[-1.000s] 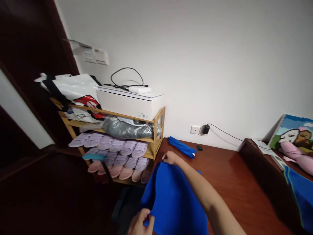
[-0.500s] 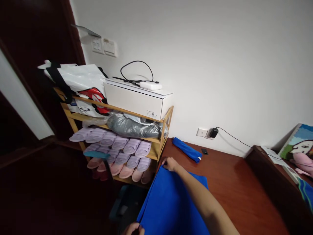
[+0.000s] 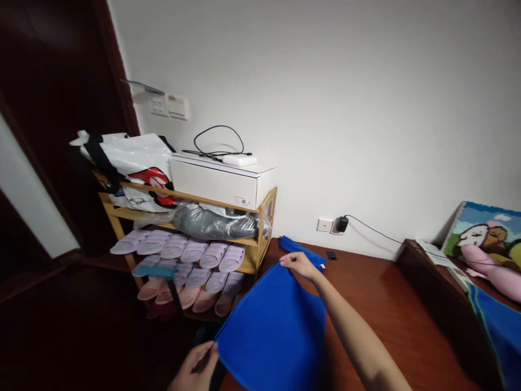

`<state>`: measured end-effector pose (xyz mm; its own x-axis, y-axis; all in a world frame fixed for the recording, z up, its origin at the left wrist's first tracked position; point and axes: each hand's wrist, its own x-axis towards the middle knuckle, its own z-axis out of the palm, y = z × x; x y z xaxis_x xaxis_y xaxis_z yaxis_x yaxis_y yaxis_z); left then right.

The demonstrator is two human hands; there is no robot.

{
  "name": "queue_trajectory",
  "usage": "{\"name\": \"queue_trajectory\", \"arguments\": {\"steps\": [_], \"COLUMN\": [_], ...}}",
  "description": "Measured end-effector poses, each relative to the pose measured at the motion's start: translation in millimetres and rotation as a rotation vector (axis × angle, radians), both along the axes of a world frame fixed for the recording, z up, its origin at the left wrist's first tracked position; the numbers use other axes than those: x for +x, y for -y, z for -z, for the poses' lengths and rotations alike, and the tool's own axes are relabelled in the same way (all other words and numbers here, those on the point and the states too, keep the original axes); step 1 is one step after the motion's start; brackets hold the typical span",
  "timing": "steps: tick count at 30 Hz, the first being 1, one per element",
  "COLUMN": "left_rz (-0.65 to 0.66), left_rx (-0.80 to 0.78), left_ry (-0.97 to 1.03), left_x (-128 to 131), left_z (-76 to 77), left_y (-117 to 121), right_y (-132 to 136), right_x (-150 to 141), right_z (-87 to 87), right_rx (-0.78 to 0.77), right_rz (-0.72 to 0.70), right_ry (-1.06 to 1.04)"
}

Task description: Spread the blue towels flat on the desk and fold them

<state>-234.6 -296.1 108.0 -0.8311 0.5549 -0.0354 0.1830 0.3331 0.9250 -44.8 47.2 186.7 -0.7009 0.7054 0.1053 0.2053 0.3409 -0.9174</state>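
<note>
A plain blue cloth [image 3: 272, 326] hangs between my two hands, its upper edge pulled fairly straight. My right hand [image 3: 300, 264] pinches the far corner above the brown table. At the bottom of the view my left hand [image 3: 199, 365] is closed on the near corner, with fingers and thumb together. The cloth's right part droops in shadow near the tabletop. Just behind my right hand lies a rolled blue cloth [image 3: 297, 247] with a small white tag, partly covered by that hand.
Left of the table [image 3: 374, 304] stands a wooden rack [image 3: 266, 217] with lilac slippers [image 3: 193, 251], a white box [image 3: 214, 182] and a white bag [image 3: 138, 155]. A black plug [image 3: 342, 223] sits in the wall socket. A raised ledge [image 3: 431, 304] borders the right, holding a pink plush toy [image 3: 492, 274].
Both hands have risen with the blue cloth, lifting its edge higher and more into view. The camera view has shifted slightly up and to the right.
</note>
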Motion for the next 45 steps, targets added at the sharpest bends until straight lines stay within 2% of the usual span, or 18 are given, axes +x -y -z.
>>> {"name": "queue_trajectory", "arguments": {"steps": [3,7,10,12,15,18,21,24,26,27,29,32,34,36,38,41,45], "left_rz": [-0.037,0.043,0.157,0.23,0.331,0.411,0.456,0.51,0.569,0.602,0.668,0.774,0.815,0.831,0.827,0.804,0.768], "left_rx": [0.163,0.445,0.582,0.634,0.684,0.71,0.712,0.683,0.649,0.621,0.533,0.315,0.167,0.095,0.063,0.06,0.082], "left_ry": [-0.072,-0.186,-0.291,-0.35,-0.35,-0.278,-0.225,-0.185,-0.154,-0.14,-0.132,-0.196,-0.239,-0.264,-0.291,-0.328,-0.364], "left_x": [1,20,42,57,84,117,143,156,156,156,156,164,174,184,189,186,179], "left_z": [-57.2,-142.1,-194.6,-219.3,-242.3,-255.6,-264.7,-266.1,-256.0,-245.8,-213.8,-141.4,-88.1,-41.6,-6.6,26.8,53.4], "left_y": [-10,-22,-32,-41,-56,-68,-75,-86,-105,-119,-154,-214,-246,-269,-283,-298,-317], "right_y": [15,54,87,106,133,155,174,186,184,180,160,113,78,49,27,5,-18], "right_x": [64,158,221,258,303,339,367,391,403,408,412,404,391,377,365,357,359], "right_z": [-49.8,-110.5,-143.7,-159.4,-174.8,-181.8,-180.4,-168.4,-151.5,-139.4,-106.3,-38.3,10.7,53.6,85.4,114.2,135.4], "right_rx": [-0.056,-0.011,0.071,0.118,0.194,0.283,0.3,0.258,0.246,0.242,0.213,0.119,0.062,0.027,0.011,0.024,0.071], "right_rz": [0.065,0.167,0.263,0.331,0.41,0.454,0.511,0.61,0.663,0.679,0.695,0.731,0.809,0.878,0.909,0.917,0.911], "right_ry": [-0.254,-0.351,-0.343,-0.347,-0.355,-0.341,-0.337,-0.366,-0.368,-0.362,-0.346,-0.279,-0.138,-0.004,0.072,0.131,0.192]}}
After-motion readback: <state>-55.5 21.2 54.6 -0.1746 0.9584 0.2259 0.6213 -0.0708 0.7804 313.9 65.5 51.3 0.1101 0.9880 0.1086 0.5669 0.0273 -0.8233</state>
